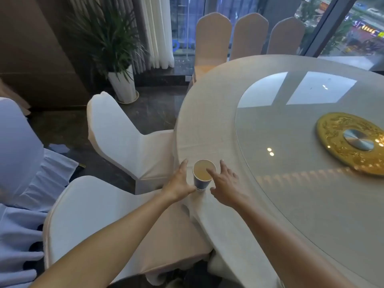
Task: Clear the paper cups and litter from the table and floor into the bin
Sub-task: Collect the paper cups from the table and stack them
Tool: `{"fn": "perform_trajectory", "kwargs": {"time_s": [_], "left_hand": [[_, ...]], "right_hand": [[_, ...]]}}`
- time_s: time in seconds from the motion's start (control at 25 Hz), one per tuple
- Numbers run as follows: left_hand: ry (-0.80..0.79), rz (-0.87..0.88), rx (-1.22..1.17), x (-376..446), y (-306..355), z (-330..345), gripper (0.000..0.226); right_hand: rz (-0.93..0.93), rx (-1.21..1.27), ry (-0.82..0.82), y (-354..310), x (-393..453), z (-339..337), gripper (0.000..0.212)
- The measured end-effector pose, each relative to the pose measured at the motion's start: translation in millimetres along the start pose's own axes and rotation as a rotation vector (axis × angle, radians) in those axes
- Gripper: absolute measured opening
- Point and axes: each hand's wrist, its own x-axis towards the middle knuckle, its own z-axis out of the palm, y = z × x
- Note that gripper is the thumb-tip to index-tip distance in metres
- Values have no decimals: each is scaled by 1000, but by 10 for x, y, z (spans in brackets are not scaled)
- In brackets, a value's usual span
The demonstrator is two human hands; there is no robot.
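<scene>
A round table (218, 121) is filling the right side, with covered chairs (124, 142) sitting left of it. A paper cup (203, 173) is standing upright near the table's near-left edge, holding yellowish liquid. The left hand (180, 183) and right hand (226, 181) are flanking it, both open, the left thumb touching its base, a right finger reaching over its rim

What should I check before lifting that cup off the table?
1. Cup upright: ok.
2. Contents: not ok, liquid inside, so keep it level.
3. Left hand at the cup's side: ok, thumb touching near the base.
4. Right hand grip: not ok, fingers spread, one over the rim, not closed.
5. Cup's footing: ok, on the table near the edge.
6. Bin: cannot tell, not in view.
</scene>
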Motion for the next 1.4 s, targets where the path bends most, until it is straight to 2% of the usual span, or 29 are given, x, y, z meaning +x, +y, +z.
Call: {"fn": "perform_trajectory", "kwargs": {"time_s": [0.16, 0.28, 0.4, 0.48, 0.6, 0.76, 0.84, 0.92, 1.04, 1.16, 1.4], "left_hand": [[-112, -35, 43, 236, -198, 80, 109], [-160, -7, -60, 397, -252, 207, 96], [-191, 29, -151, 498, -106, 320, 86], [-269, 91, -167, 561, 120, 507, 75], [-350, 191, -140, 569, 388, 762, 67], [-469, 280, -147, 554, 711, 1277, 70], [-543, 311, -116, 492, 824, 1484, 79], [-605, 343, -72, 415, 915, 1688, 86], [-677, 387, -17, 294, 993, 1879, 86], [-730, 416, 47, 185, 1021, 1967, 81], [-749, 482, 141, -84, 1081, 2060, 76]], "right_hand": [[68, -38, -20, -65, 161, 191, 28], [91, 97, 38, -15, 147, 270, 18], [172, 450, 96, 155, -65, 184, 14], [255, 718, 122, 405, -337, 146, 6], [356, 791, 178, 711, -721, 146, 20], [531, 548, 416, 1099, -1348, 320, 54], [673, 448, 458, 1210, -1658, 434, 64], [831, 420, 421, 1291, -1952, 546, 75], [977, 410, 253, 1330, -2269, 755, 93], [1020, 450, 129, 1307, -2425, 965, 94], [1044, 576, 220, 1331, -2688, 1080, 84]]}}
